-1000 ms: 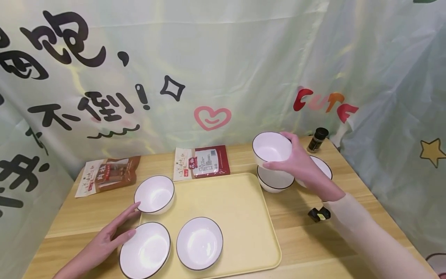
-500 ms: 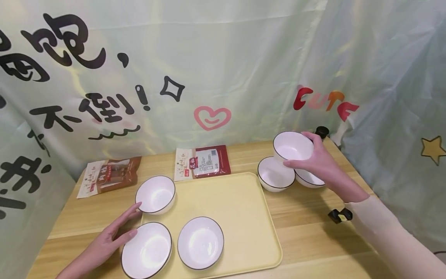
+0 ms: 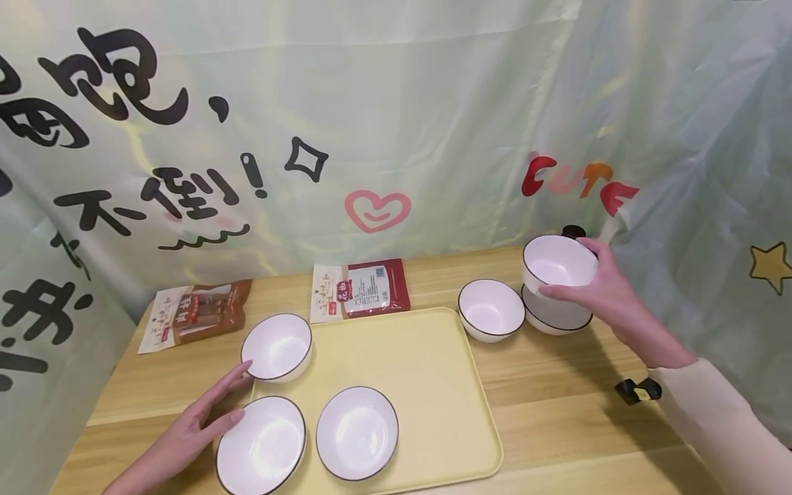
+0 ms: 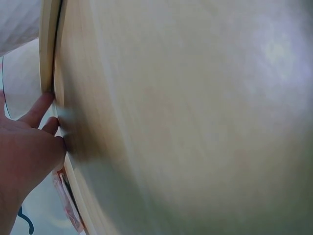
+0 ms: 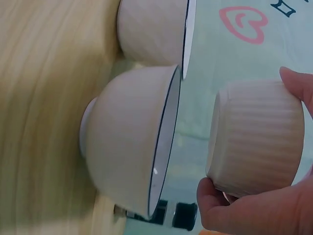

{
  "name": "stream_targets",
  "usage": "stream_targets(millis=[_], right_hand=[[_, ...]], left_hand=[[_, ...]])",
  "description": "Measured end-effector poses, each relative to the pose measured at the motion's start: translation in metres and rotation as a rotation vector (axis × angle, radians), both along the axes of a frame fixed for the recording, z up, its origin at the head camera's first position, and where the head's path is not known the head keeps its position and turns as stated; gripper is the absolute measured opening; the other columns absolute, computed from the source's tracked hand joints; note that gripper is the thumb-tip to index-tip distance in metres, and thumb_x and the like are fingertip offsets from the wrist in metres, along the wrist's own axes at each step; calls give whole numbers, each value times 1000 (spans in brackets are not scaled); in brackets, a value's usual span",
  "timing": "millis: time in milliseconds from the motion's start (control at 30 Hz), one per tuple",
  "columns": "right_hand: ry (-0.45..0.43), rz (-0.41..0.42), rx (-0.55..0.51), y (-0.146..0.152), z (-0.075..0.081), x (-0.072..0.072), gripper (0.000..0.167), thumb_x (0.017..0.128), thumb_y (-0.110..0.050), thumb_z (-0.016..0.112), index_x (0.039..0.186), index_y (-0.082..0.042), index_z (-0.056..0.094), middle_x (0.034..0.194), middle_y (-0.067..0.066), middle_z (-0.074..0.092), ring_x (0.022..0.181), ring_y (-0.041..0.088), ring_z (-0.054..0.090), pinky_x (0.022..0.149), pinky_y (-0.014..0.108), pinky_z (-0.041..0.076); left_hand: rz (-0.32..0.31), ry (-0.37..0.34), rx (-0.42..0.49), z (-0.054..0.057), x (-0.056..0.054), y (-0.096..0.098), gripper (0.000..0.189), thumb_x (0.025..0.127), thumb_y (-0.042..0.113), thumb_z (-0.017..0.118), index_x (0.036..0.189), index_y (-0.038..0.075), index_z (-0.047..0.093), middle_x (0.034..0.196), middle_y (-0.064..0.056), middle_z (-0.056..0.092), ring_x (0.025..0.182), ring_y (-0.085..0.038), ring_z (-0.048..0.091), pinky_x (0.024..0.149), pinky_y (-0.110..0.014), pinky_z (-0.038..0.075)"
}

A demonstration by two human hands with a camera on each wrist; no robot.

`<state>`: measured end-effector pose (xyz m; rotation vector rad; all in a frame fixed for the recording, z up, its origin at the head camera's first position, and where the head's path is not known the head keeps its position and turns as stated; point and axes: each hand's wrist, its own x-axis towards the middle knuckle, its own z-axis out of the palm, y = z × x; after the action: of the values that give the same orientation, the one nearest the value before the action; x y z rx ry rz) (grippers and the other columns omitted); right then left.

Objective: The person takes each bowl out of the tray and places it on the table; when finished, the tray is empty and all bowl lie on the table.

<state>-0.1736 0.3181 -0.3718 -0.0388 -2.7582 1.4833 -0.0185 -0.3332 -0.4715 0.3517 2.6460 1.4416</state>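
My right hand point(image 3: 615, 302) grips a white, dark-rimmed bowl point(image 3: 557, 260) by its side, thumb at the front. In the right wrist view this ridged bowl point(image 5: 257, 137) hangs above a smooth-sided bowl point(image 5: 129, 137), with a gap between them. That lower bowl point(image 3: 557, 317) stands on the table beside another bowl point(image 3: 491, 309). My left hand point(image 3: 188, 426), fingers extended, is at the tray's left side. Its fingertips meet the rim of one bowl point(image 3: 278, 347), and its thumb lies at the edge of a nearer bowl point(image 3: 262, 443). A third bowl point(image 3: 357, 433) sits on the tray.
The yellow tray point(image 3: 433, 392) lies on the wooden table point(image 3: 557, 412). Two spice packets, a brown one point(image 3: 204, 311) and a red one point(image 3: 365, 289), lie along the back. A black-capped jar point(image 3: 573, 232) is mostly hidden behind the held bowl. Printed cloth point(image 3: 433, 124) hangs behind.
My right hand has carried the bowl rightward, from above the bowl by the tray's corner to above the far-right bowl. My left hand and the bowls near it stay about where they were.
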Motion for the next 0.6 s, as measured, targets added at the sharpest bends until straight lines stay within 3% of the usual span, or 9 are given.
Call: stream_targets(millis=[300, 433, 600], right_hand=[[5, -58, 6, 19, -1, 3, 117, 96, -32, 87, 172, -4, 1, 166, 35, 20, 140, 52, 34, 91, 32, 39], [17, -68, -8, 29, -2, 5, 116, 97, -29, 87, 171, -2, 2, 166, 35, 20, 139, 52, 33, 88, 22, 37], [17, -97, 9, 40, 1, 8, 117, 97, -30, 86, 171, 1, 1, 167, 36, 19, 139, 53, 32, 93, 26, 35]], left_hand=[[20, -5, -35, 1, 1, 1, 70, 112, 12, 63, 174, 24, 32, 160, -15, 52, 140, 11, 43, 103, -13, 34], [4, 10, -12, 0, 1, 0, 70, 111, 9, 63, 174, 22, 33, 159, -10, 54, 141, 9, 44, 104, -12, 35], [-13, 21, 11, -1, 1, 0, 70, 111, 7, 62, 173, 20, 33, 159, 3, 53, 142, 7, 44, 104, -11, 34]])
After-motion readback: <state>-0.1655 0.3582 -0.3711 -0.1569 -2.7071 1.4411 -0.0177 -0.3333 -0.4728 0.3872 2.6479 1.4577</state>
